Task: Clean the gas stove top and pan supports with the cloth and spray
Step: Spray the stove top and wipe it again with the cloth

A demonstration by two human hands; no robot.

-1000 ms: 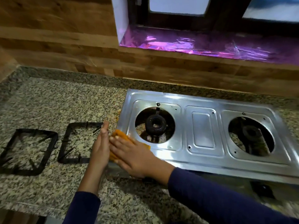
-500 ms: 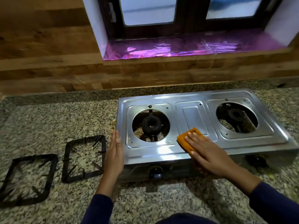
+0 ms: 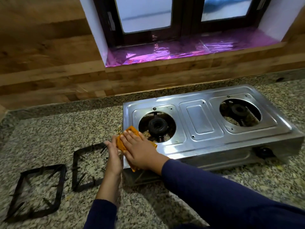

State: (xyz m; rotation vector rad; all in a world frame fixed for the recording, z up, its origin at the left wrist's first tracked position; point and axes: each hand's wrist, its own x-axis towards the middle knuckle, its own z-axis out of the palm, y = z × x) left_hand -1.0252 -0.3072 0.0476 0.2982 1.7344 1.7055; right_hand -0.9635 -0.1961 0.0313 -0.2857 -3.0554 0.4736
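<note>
A steel two-burner gas stove [image 3: 201,123] sits on the granite counter, its pan supports taken off. My right hand [image 3: 140,149] presses an orange cloth [image 3: 132,131] flat on the stove's front left corner, fingers straight. My left hand [image 3: 113,159] stands on edge against the stove's left side, fingers straight, right beside the cloth. Two black square pan supports lie on the counter left of the stove, one near [image 3: 82,171] and one further left [image 3: 38,190]. No spray bottle is in view.
The granite counter [image 3: 57,138] runs back to a wood-panelled wall. A window sill lined with purple foil [image 3: 181,50] is above the stove. A black knob [image 3: 264,152] shows on the stove's front right.
My right hand has swept the cloth from the stove's middle front back to its front left corner. My left hand stays at the left side. The head camera shifted.
</note>
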